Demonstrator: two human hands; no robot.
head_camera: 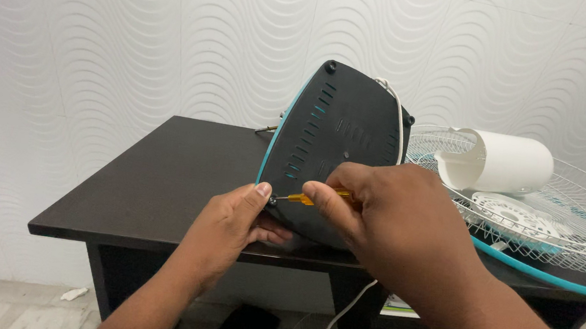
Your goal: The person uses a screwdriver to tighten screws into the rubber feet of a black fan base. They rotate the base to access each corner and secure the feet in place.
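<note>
One dark plastic fan base with a teal edge (335,147) stands tipped up on its side near the middle of the dark brown wooden bench (160,187), its flat underside facing the camera, with rows of short vent slots and two round rubber feet showing along the upper rim. One white power cord (400,125) runs over its top edge and hangs below the bench. To the right lie one round white wire fan grille with a teal rim (569,230) and, resting on it, one smooth white plastic cylindrical motor cover (503,163).

The left hand (232,227) reaches up from below, its fingers clamped on the lower edge of the base, thumb pressed flat just beside a small dark screw (272,201) at the corner. The right hand (392,218) comes in from the right, palm down, fingers pinched together on one small screwdriver with a translucent yellow handle (307,199), held nearly level, its thin metal tip touching that screw.

The wall behind is white with a raised wavy pattern.
</note>
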